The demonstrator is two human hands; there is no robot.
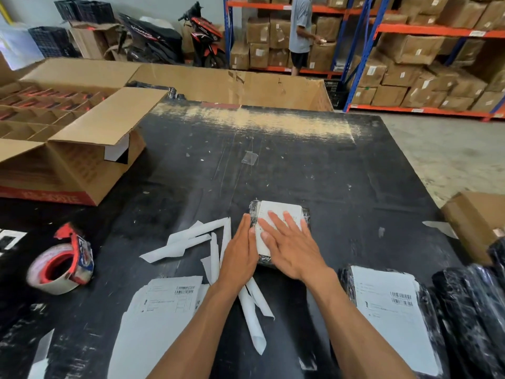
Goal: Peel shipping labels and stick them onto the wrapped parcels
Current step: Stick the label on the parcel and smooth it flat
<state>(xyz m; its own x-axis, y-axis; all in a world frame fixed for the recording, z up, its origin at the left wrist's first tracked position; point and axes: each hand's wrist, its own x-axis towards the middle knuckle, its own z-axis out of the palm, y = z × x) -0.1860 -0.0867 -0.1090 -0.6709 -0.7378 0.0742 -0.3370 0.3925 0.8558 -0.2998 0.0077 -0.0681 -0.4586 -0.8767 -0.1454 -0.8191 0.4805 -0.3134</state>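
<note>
A small parcel (306,214) wrapped in black film lies in the middle of the black table (273,160), with a white shipping label (278,210) on its top. My right hand (289,247) lies flat on the label, fingers spread. My left hand (240,250) presses against the parcel's left side, fingers together. A stack of unpeeled labels (161,307) sits at the near left. Strips of peeled white backing paper (191,242) lie scattered left of my hands. A second labelled parcel (390,310) lies at the near right.
A tape dispenser (61,265) lies at the left. An open carton (62,149) of small boxes stands at the far left. More black wrapped parcels (475,302) and a brown box (475,220) are at the right. A person (300,31) stands at the shelving behind.
</note>
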